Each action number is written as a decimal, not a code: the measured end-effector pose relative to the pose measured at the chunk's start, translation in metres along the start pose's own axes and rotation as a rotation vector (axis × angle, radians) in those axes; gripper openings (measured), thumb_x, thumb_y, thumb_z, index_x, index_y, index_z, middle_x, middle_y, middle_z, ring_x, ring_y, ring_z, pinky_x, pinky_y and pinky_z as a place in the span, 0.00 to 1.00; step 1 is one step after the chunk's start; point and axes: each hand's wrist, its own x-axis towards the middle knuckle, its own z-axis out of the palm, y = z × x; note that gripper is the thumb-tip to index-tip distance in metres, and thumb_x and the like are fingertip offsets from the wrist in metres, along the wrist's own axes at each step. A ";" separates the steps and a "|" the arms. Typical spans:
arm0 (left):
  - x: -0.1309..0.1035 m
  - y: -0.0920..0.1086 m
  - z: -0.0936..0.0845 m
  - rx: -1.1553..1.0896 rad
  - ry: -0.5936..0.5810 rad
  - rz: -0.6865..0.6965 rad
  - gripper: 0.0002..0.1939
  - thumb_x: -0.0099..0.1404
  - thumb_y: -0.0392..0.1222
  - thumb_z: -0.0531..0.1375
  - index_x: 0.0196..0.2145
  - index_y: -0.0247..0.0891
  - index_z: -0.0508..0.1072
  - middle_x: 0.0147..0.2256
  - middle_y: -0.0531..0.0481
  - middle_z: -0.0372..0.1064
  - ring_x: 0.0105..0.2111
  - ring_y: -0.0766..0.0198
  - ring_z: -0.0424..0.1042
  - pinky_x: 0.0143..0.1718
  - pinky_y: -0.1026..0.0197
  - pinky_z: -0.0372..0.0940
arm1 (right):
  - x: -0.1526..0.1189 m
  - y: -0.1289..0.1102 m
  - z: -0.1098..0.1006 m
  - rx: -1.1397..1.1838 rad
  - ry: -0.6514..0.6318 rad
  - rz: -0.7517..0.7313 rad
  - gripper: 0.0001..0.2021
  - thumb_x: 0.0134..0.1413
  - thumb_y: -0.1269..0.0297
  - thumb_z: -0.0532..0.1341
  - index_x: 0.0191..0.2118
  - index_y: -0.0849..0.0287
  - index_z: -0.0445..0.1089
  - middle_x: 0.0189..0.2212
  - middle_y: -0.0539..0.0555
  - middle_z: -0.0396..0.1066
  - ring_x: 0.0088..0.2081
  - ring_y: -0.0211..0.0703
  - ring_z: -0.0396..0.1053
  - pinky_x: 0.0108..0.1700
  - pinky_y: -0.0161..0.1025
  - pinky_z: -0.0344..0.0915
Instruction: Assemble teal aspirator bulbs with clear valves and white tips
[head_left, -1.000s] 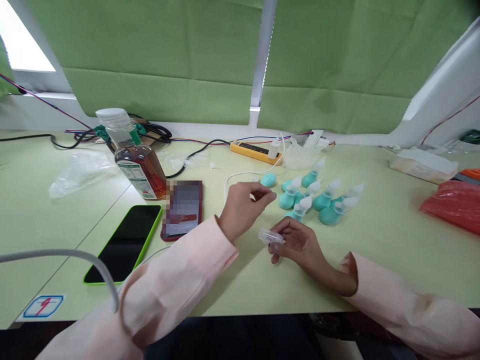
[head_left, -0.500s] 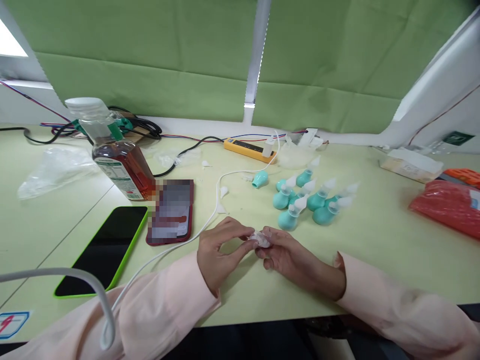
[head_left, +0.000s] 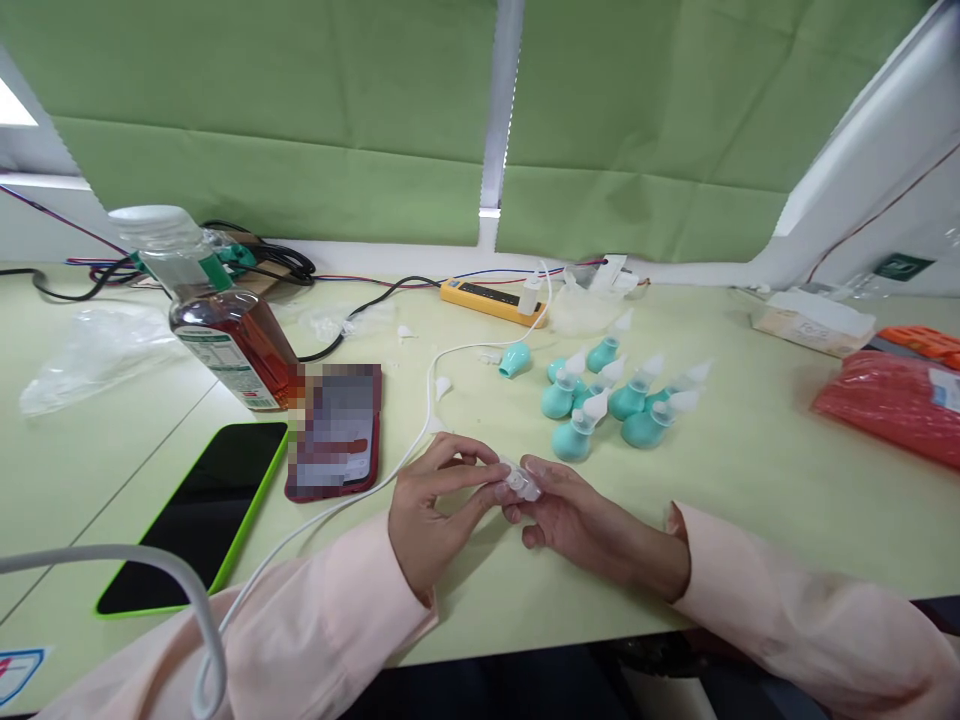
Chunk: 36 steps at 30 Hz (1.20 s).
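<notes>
Between my hands, above the front of the table, is a small translucent plastic piece [head_left: 519,480]; its exact kind is too small to make out. The thumb and forefinger of my left hand [head_left: 442,500] pinch its left side. My right hand [head_left: 574,510] grips the right side, fingers curled beneath. Just beyond lie several turquoise squeeze bulbs [head_left: 572,440] with whitish pointed nozzles. A bare turquoise bulb [head_left: 515,360] rests on its side left of that group. Loose white nozzle tips [head_left: 442,386] lie by the white cable.
To the left are a green-edged phone [head_left: 195,515], a red-cased phone [head_left: 335,430] and a tall bottle of amber liquid [head_left: 236,350]. A white cable [head_left: 429,375] runs across to a yellow power strip [head_left: 491,302]. A red plastic packet [head_left: 889,405] lies at right.
The small plastic piece has turned in my fingers, showing a round part facing me. Both hands keep their grip at nearly the same spot. The view has shifted slightly.
</notes>
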 end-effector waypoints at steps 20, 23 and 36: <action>0.000 0.002 -0.002 0.158 0.009 0.183 0.08 0.49 0.30 0.62 0.29 0.39 0.75 0.27 0.48 0.67 0.29 0.64 0.62 0.28 0.58 0.61 | -0.001 0.004 0.003 -0.126 0.038 -0.084 0.11 0.50 0.60 0.56 0.25 0.61 0.56 0.26 0.50 0.64 0.28 0.33 0.63 0.26 0.31 0.62; -0.001 0.001 -0.002 0.193 0.014 0.178 0.09 0.51 0.29 0.60 0.30 0.39 0.74 0.28 0.47 0.67 0.30 0.63 0.62 0.29 0.58 0.61 | -0.001 0.005 0.003 -0.150 0.073 -0.120 0.11 0.49 0.61 0.57 0.24 0.61 0.55 0.26 0.50 0.64 0.28 0.33 0.63 0.26 0.31 0.62; -0.001 0.003 -0.001 0.203 0.024 0.194 0.08 0.51 0.29 0.60 0.30 0.38 0.74 0.27 0.47 0.65 0.28 0.64 0.61 0.28 0.59 0.61 | 0.000 0.004 0.004 -0.156 0.096 -0.127 0.13 0.46 0.59 0.59 0.23 0.61 0.55 0.25 0.49 0.64 0.27 0.34 0.64 0.25 0.31 0.62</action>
